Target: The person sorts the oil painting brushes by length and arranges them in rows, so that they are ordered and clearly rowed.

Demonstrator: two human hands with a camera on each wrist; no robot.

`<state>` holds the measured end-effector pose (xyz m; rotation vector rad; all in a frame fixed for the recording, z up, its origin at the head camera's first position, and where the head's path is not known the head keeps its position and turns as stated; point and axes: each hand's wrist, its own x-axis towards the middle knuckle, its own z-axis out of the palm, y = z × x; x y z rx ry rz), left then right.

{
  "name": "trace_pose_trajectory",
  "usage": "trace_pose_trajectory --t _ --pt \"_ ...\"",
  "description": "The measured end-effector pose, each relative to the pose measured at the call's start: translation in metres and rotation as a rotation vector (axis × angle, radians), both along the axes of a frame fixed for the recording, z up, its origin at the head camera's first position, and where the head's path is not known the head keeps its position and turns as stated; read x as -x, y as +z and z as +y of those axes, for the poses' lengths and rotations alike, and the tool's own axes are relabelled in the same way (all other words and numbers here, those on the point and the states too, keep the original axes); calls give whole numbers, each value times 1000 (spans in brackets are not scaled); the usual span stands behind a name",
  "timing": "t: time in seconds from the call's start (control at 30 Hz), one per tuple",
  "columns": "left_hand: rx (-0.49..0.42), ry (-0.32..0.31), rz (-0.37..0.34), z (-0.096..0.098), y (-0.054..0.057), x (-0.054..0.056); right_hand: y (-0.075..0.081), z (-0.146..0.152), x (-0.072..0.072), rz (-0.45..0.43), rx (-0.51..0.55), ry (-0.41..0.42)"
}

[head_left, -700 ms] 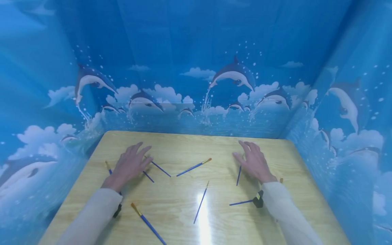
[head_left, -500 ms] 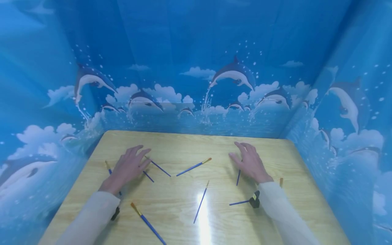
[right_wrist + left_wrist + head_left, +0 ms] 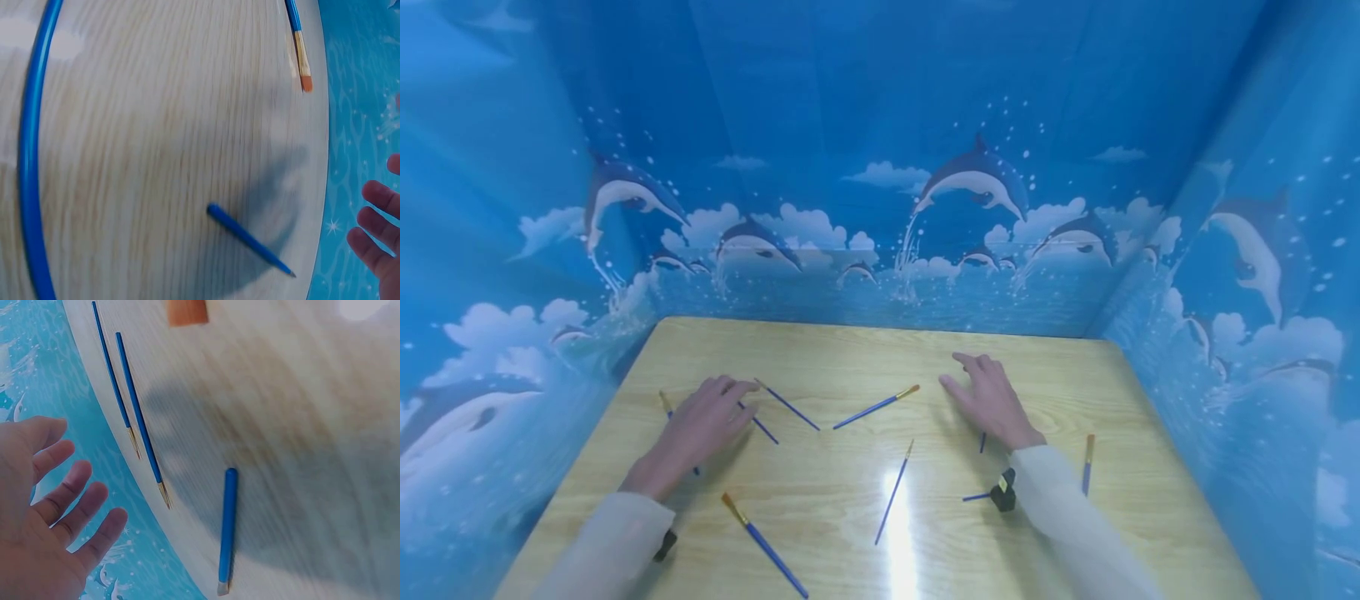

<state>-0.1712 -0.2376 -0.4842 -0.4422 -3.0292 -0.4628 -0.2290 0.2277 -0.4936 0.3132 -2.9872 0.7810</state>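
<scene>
My left hand (image 3: 700, 429) hovers above the left side of the table, fingers loosely spread and holding nothing. Beneath its fingers a slim blue paintbrush (image 3: 765, 429) is partly covered, and another slim paintbrush (image 3: 788, 405) lies just beyond the fingertips. A thicker paintbrush (image 3: 227, 531) shows in the left wrist view. Over the right side is my right hand (image 3: 991, 407), fingers extended and nothing in its grasp. It hides most of one paintbrush (image 3: 982, 442); the right wrist view shows a blue-handled paintbrush (image 3: 250, 240) under that hand's shadow.
More paintbrushes lie scattered on the wooden table (image 3: 827, 517): one near the centre (image 3: 876, 407), a thin brush (image 3: 893, 493), a wide brush (image 3: 766, 547) in front and a brush (image 3: 1087, 463) at right. A blue dolphin-print curtain (image 3: 850, 283) surrounds the table.
The left hand has drawn back slightly toward the left and nearer the person. The right hand has shifted leftward, uncovering more of the far-right brush. The brushes have stayed in place.
</scene>
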Motion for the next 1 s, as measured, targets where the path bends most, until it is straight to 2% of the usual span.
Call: trace_pose_trajectory --t 0.23,0.5,1.0 --pt "-33 -13 22 -7 -1 -15 -3 -16 1 8 12 12" --pt "-80 18 -84 -13 1 -31 -4 -39 0 10 43 33" --pt "-112 18 -161 -17 -1 -62 -10 -81 -2 -1 81 70"
